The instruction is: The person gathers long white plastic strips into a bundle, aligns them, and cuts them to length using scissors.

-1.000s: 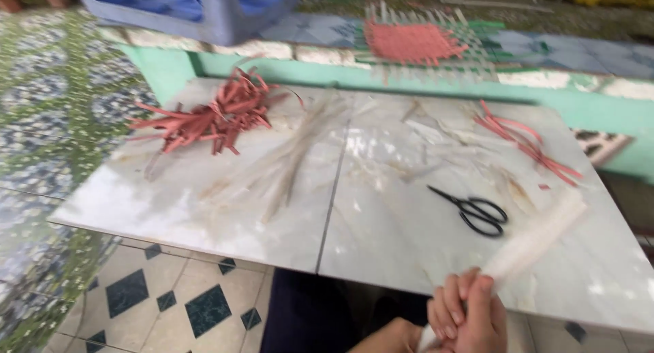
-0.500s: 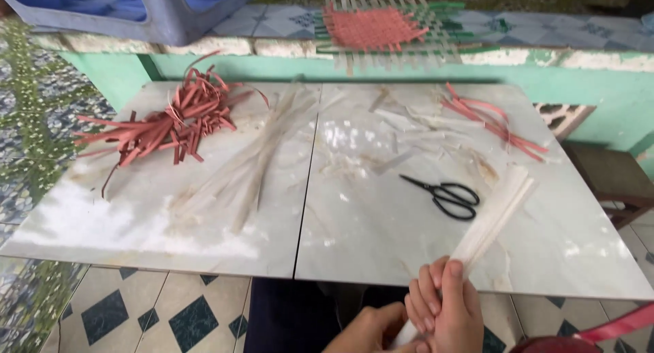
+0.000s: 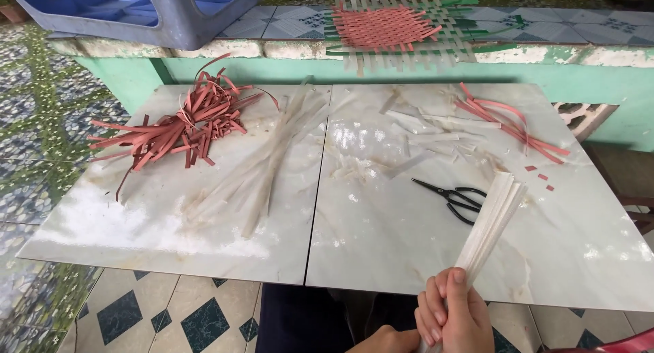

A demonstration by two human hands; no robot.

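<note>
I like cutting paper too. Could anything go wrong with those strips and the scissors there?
Maybe. The bundle of white strips is gripped only at its lower end by the right hand, so it may fan apart or slip. Its far end lies close to the scissors and might nudge them.

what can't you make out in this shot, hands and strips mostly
Head view only:
- Left hand: cut off by the bottom edge, grip unclear.
- Lower end of the bundle of white strips: hidden inside the right hand.
- Scissors: handles partly behind the bundle.
- Blue plastic stool: cut off by the top edge.
</note>
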